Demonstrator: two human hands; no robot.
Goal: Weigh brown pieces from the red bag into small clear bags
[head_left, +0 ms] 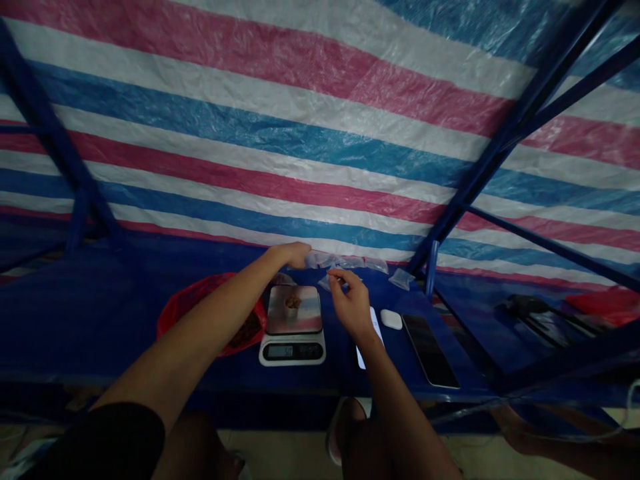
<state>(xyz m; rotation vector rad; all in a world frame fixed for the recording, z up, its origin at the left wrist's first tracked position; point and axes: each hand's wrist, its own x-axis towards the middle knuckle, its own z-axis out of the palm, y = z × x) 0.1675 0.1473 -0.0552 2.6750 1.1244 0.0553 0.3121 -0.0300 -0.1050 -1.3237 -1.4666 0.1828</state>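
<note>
My left hand point(295, 255) reaches to the back of the blue surface, its fingers closed at the near end of a row of clear plastic bags point(350, 262); its fingertips are partly hidden. My right hand point(351, 297) is just right of it, thumb and fingers pinched at a small clear plastic bag point(324, 283). Between my forearms stands a white kitchen scale point(293, 355) with a lit display. On its metal plate sits a small cup point(292, 308) with brown bits. Partly behind my left forearm lies an open red plastic bag point(170, 313) with dark brown contents.
Right of my right hand lie a lit phone point(361, 358) partly under my wrist, a white earbud case point(391, 319) and a dark phone point(431, 351). Another clear bag point(401, 279) lies by a blue metal post point(431, 270). Striped sheeting point(300, 187) hangs behind.
</note>
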